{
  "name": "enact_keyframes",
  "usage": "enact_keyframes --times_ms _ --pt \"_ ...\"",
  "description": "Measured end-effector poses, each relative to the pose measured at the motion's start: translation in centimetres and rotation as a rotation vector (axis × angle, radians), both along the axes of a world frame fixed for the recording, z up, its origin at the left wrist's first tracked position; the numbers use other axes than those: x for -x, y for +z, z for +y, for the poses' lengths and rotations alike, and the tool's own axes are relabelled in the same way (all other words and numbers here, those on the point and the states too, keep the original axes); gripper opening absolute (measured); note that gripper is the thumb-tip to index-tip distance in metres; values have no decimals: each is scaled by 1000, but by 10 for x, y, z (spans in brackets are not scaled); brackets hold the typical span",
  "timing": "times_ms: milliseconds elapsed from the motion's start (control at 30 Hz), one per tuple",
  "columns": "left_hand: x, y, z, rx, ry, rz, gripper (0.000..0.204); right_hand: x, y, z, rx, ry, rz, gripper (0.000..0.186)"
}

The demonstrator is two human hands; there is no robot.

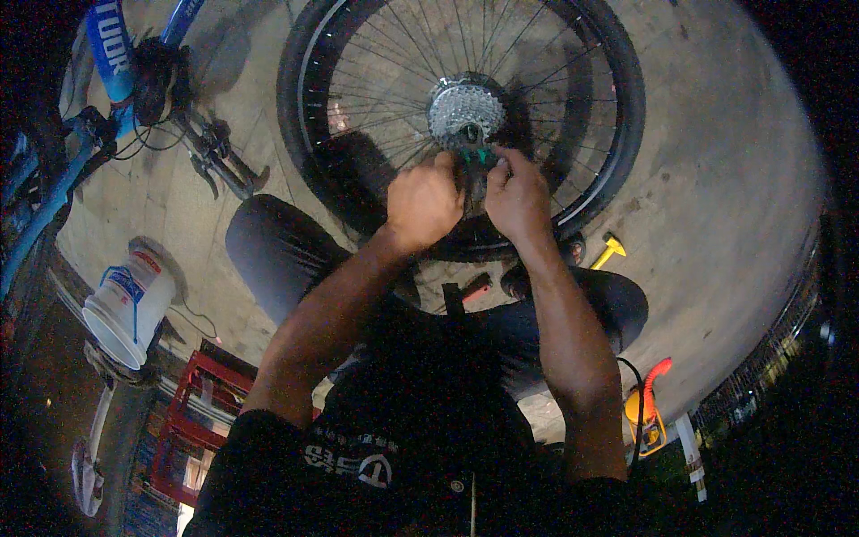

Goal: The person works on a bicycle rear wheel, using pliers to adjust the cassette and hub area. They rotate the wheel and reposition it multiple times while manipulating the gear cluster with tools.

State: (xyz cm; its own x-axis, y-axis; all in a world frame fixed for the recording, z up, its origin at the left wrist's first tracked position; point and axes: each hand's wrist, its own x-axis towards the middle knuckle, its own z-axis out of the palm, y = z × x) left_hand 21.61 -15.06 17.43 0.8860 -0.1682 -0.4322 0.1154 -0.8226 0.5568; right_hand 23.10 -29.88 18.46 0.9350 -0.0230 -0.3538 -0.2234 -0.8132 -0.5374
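A bicycle wheel (298, 125) with a black tyre and thin spokes stands or leans before me; I cannot tell which. At its hub sits a silver cassette of stacked cogs (465, 109). Just below the cassette, a small dark and green piece (478, 156) shows between my two hands; its kind is too blurred to make out. My left hand (425, 204) is closed at the left of that piece, fingers curled in. On the other side, my right hand (519, 199) is closed too, with thumb and index finger by the green part. What the fingertips grip is partly hidden.
A yellow hammer (609, 251) lies right of the wheel, and a red-handled tool (476, 290) between my legs. At left are a blue bicycle frame (113, 67), a white bucket (136, 304) and a red crate (192, 421). An orange-and-yellow object (646, 408) rests at lower right.
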Motion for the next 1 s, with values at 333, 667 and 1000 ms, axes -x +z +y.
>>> enact_keyframes --times_ms 333,667,1000 --pt "-3 1 -1 1 6 53 32 -1 -2 -4 26 59 -2 25" --pt "-9 2 4 7 -41 76 31 5 -16 -2 -6 -13 -92 26" --pt "-1 3 -12 34 184 158 43 -13 5 -9 -11 135 41 25"
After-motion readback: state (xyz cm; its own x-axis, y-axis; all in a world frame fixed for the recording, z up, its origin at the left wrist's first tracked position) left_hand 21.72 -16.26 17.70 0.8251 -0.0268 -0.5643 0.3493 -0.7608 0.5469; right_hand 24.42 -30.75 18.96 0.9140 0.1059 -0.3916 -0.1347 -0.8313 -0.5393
